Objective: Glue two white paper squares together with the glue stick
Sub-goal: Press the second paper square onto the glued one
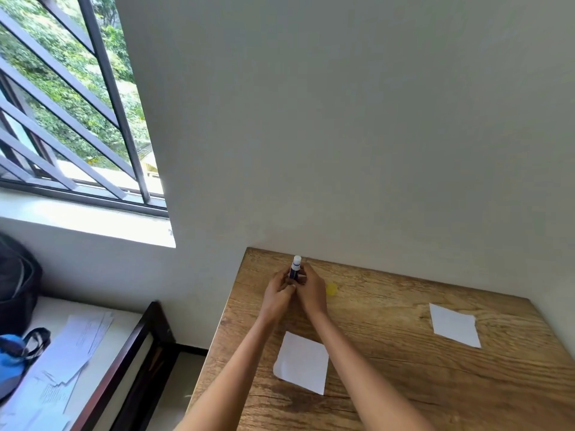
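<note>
A blue glue stick with a white tip stands upright near the far left of the wooden table. My left hand and my right hand both hold its lower body, fingers wrapped around it. A yellow cap lies on the table just right of my right hand. One white paper square lies between my forearms, close to me. A second white paper square lies apart at the right.
The table stands against a pale wall. To the left a barred window sits above a lower surface with papers, a dark bag and a blue item.
</note>
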`<state>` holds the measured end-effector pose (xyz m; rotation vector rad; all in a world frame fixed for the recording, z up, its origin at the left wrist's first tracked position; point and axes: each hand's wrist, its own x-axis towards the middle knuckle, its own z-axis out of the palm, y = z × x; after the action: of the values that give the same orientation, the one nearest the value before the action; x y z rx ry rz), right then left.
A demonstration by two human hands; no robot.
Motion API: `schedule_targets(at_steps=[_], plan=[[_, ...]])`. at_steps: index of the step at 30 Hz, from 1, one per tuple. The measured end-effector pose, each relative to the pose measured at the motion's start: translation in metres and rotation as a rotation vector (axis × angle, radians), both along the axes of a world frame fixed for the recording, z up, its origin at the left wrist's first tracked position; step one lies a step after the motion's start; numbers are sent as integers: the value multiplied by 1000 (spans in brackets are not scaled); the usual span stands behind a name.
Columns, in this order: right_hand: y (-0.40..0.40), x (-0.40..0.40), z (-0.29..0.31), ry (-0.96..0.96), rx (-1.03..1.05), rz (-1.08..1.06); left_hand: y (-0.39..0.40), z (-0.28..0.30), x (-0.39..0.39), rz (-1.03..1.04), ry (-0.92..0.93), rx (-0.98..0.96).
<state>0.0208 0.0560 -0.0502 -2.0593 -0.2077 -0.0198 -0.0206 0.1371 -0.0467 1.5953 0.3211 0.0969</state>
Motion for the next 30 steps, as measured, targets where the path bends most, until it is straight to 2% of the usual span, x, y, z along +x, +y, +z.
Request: schedule_targets(at_steps=[4, 8, 14, 19, 21, 25, 30], plan=[[0, -7, 4, 17, -18, -30, 1, 1, -6, 88, 25, 29], [-10, -35, 6, -33, 46, -133, -16, 5, -29, 188, -96, 97], [-57, -66, 22, -77, 77, -331, -75, 16, -44, 20, -174, 188], [-146, -74, 34, -40, 64, -534, -145, 28, -40, -311, -23, 257], [-190, -72, 34, -20, 9, -605, -174, 27, -34, -378, 53, 262], [-274, -54, 31, 66, -72, -716, -228, 27, -14, -373, 172, 187], [-338, -17, 20, 289, -176, -689, -275, 26, 28, -343, 305, 135]])
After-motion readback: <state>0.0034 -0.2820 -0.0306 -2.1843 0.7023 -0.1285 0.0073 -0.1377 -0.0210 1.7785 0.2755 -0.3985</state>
